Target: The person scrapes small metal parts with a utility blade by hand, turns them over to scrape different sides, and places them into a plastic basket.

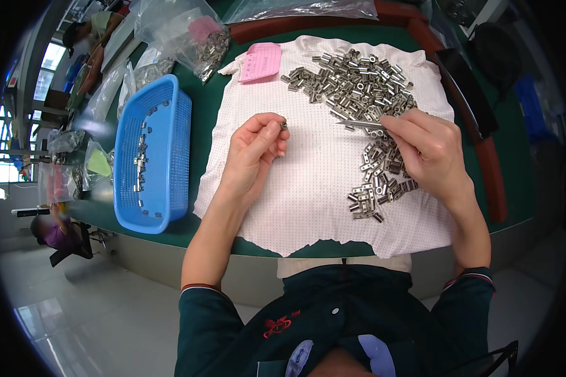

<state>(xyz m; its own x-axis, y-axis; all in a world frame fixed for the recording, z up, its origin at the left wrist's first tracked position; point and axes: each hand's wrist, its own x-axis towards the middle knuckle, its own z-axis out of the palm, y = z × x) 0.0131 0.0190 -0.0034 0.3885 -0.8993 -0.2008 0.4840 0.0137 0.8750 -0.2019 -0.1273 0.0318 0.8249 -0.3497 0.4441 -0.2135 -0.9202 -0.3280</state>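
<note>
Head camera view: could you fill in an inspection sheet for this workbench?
Surface: green table with a white dotted cloth spread over it.
Job's things: pile of small metal parts on the cloth; a smaller cluster nearer the person.
Clutter: blue basket holding a few parts; pink slip; clear bags of parts.
Hands: left hand pinches one small part; right hand holds a thin metal tool.
Cables: nothing seen.
Surroundings: other people at neighbouring benches, windows far left.
</note>
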